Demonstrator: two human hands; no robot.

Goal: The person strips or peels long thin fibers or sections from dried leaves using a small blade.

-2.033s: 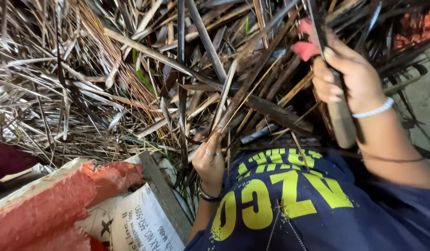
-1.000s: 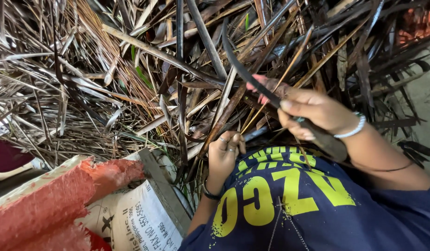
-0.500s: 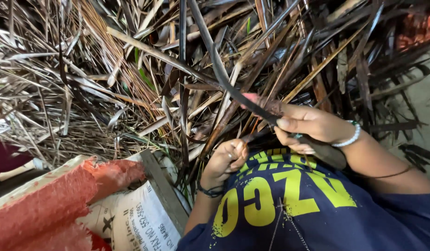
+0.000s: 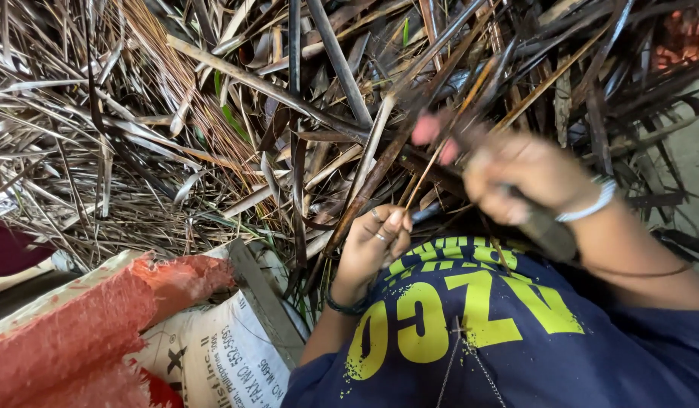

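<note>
Dry brown palm strip (image 4: 421, 177) runs up and right out of the left hand (image 4: 372, 245), fingers pinched shut on its lower end. Right hand (image 4: 527, 181), blurry, is fisted round a knife handle (image 4: 546, 230) just beside it.

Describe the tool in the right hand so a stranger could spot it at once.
Start at the big pile of dry leaves filling the upper picture, then drop to its lower right edge, just above the navy shirt. There the right hand, wearing a white bead bracelet, is closed round a knife. Its thick, rounded brown handle sticks out below the fist, unlike the thin flat strips around it.
</note>
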